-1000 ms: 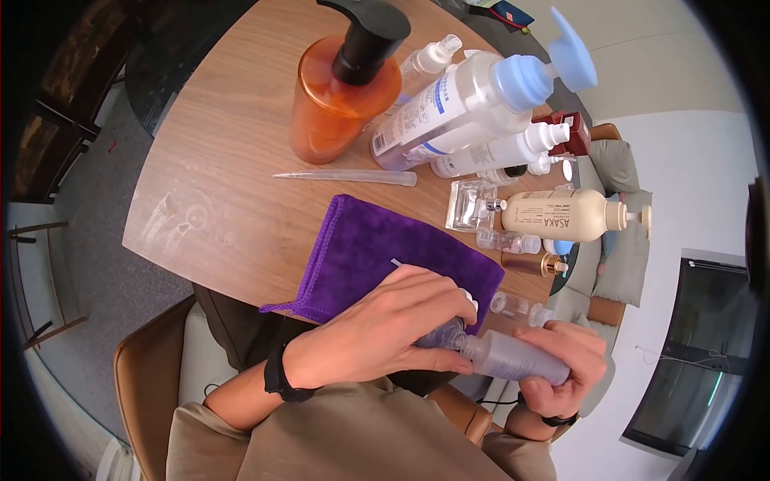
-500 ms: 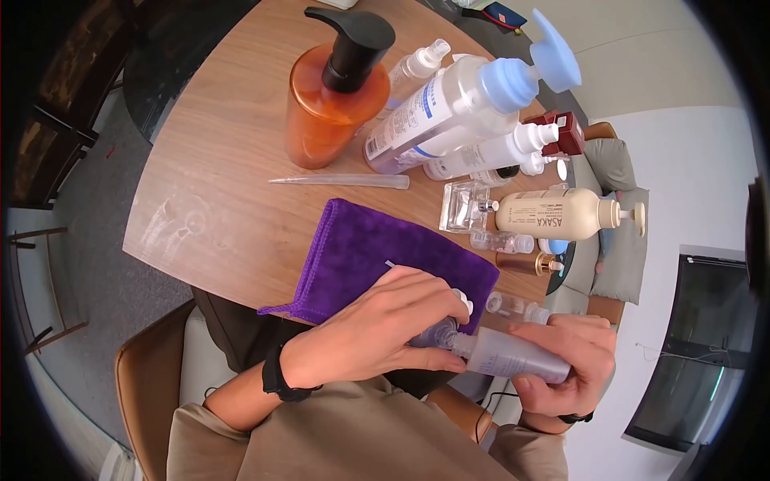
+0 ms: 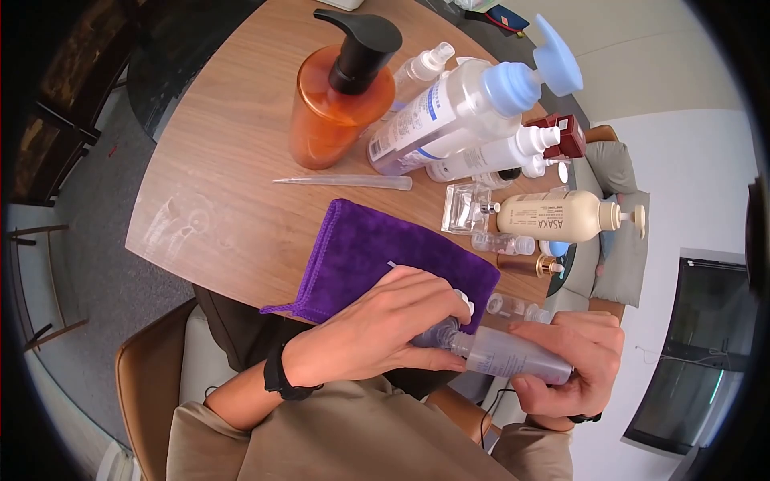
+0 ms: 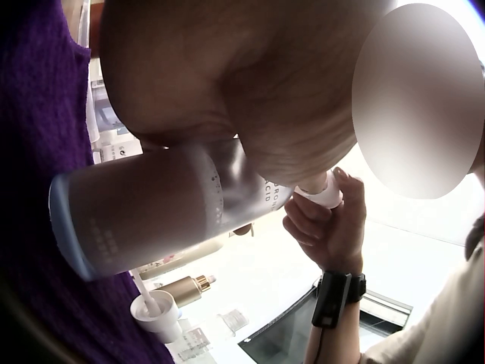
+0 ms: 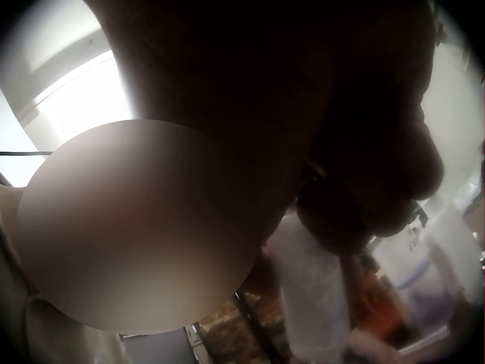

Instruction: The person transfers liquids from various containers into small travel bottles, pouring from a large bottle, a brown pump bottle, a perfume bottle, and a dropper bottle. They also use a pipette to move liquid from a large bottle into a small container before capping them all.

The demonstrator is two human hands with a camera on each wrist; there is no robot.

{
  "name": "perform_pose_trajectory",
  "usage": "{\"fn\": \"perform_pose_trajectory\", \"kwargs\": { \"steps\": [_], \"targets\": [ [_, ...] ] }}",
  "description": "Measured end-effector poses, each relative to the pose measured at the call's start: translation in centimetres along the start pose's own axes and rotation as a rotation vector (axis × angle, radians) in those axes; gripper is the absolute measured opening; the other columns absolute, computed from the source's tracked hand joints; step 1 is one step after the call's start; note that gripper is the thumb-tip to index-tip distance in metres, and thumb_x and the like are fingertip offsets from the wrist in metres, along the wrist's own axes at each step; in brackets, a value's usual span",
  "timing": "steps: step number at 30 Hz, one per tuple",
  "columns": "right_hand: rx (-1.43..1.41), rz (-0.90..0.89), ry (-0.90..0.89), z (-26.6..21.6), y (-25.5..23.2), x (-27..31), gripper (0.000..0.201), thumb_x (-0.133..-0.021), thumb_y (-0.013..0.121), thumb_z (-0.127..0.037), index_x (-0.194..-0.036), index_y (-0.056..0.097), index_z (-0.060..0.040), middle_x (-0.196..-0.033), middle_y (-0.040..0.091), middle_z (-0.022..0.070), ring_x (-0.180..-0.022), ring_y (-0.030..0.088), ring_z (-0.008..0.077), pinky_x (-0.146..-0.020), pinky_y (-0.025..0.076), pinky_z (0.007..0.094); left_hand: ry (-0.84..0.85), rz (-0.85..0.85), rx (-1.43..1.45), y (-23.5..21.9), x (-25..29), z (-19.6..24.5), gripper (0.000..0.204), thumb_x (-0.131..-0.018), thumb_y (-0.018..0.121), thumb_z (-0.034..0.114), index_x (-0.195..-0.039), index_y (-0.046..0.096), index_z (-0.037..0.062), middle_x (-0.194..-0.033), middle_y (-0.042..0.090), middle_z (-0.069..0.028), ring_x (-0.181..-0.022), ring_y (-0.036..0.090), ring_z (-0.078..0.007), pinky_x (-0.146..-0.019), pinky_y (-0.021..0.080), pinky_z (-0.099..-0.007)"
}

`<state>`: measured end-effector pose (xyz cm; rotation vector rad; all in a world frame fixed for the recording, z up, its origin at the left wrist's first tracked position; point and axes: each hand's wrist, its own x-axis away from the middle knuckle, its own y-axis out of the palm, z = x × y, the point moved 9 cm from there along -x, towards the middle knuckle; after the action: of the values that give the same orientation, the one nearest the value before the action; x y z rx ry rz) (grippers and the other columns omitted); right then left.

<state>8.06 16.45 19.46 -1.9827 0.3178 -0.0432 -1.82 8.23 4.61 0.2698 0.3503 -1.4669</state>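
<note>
In the head view my left hand [image 3: 393, 321] grips a small clear-grey bottle [image 3: 437, 333] over the purple cloth [image 3: 401, 240]; the fingers hide much of it. In the left wrist view this bottle [image 4: 151, 216] is frosted, with a bluish base. My right hand [image 3: 569, 365] holds a frosted bottle [image 3: 517, 357] with printed text, pinched between thumb and fingers and lying nearly sideways. Its narrow end meets the neck [image 3: 462, 343] of the left bottle. On the cloth, a white cap with a thin tube [image 4: 155, 311] lies beside the left bottle.
An amber pump bottle [image 3: 337, 104], a large blue-topped pump bottle [image 3: 449, 116] and a cream pump bottle [image 3: 553, 215] stand on the wooden table [image 3: 216, 160]. A clear tapered tube [image 3: 345, 182] lies behind the cloth. Small bottles cluster at right, including a clear one [image 3: 509, 307] near my right hand.
My right hand has slid slightly outward along the frosted bottle, showing more of its side. My left hand keeps its grip, and the two bottles stay neck to neck.
</note>
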Motion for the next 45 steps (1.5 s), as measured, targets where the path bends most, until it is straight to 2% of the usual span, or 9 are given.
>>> {"fn": "perform_pose_trajectory", "kwargs": {
  "steps": [3,5,13,18,26,45],
  "targets": [
    [0.022,-0.025,-0.010,-0.4,-0.3,-0.5,0.046,-0.067,0.082,-0.033,-0.095,0.084,0.0040,-0.056,0.058,0.0043,-0.043,0.054,0.0178,-0.045,0.036,0.0304,-0.009,-0.008,-0.005,0.0,0.0,-0.1,0.054,-0.080,0.095,0.027,-0.123,0.070,0.0079,-0.124,0.072,-0.0066,-0.124,0.068,-0.0300,-0.112,0.046,-0.0447],
    [0.003,-0.125,-0.032,-0.9,-0.1,-1.1,0.044,-0.069,0.092,-0.018,-0.107,0.084,0.0013,-0.060,0.059,0.0029,-0.045,0.056,0.0190,-0.043,0.039,0.0318,-0.010,-0.007,-0.004,0.1,0.1,-0.1,0.053,-0.080,0.095,0.026,-0.123,0.070,0.0079,-0.124,0.072,-0.0066,-0.125,0.067,-0.0299,-0.113,0.046,-0.0446],
    [0.048,-0.125,-0.055,-1.6,-0.2,-1.6,0.041,-0.073,0.092,-0.021,-0.106,0.083,0.0013,-0.061,0.059,0.0022,-0.045,0.055,0.0185,-0.042,0.039,0.0323,-0.023,0.000,0.005,0.2,0.1,-0.2,0.048,-0.078,0.088,0.011,-0.123,0.070,0.0078,-0.122,0.072,-0.0063,-0.124,0.068,-0.0290,-0.114,0.045,-0.0433],
    [0.056,-0.131,-0.055,-1.9,-0.3,-1.7,0.040,-0.074,0.092,-0.022,-0.105,0.083,0.0011,-0.061,0.060,0.0023,-0.045,0.056,0.0189,-0.043,0.040,0.0321,-0.008,0.006,-0.006,0.1,0.1,-0.1,0.047,-0.079,0.087,0.012,-0.122,0.069,0.0072,-0.122,0.072,-0.0064,-0.124,0.068,-0.0287,-0.114,0.045,-0.0435],
    [0.115,-0.174,-0.091,-2.8,-0.3,-2.7,0.037,-0.074,0.091,-0.020,-0.102,0.083,0.0021,-0.064,0.065,0.0041,-0.047,0.060,0.0189,-0.044,0.046,0.0320,-0.011,-0.008,-0.022,0.1,0.1,0.0,0.046,-0.079,0.085,0.012,-0.122,0.068,0.0060,-0.122,0.072,-0.0069,-0.124,0.068,-0.0291,-0.114,0.046,-0.0441],
    [0.124,-0.201,-0.125,-2.8,-0.3,-2.9,0.035,-0.075,0.090,-0.021,-0.100,0.082,0.0027,-0.062,0.065,0.0047,-0.047,0.062,0.0189,-0.043,0.048,0.0316,-0.017,0.000,-0.011,0.1,0.1,-0.1,0.046,-0.077,0.086,0.009,-0.120,0.070,0.0068,-0.121,0.073,-0.0059,-0.123,0.070,-0.0280,-0.114,0.046,-0.0437]
  ]
}}
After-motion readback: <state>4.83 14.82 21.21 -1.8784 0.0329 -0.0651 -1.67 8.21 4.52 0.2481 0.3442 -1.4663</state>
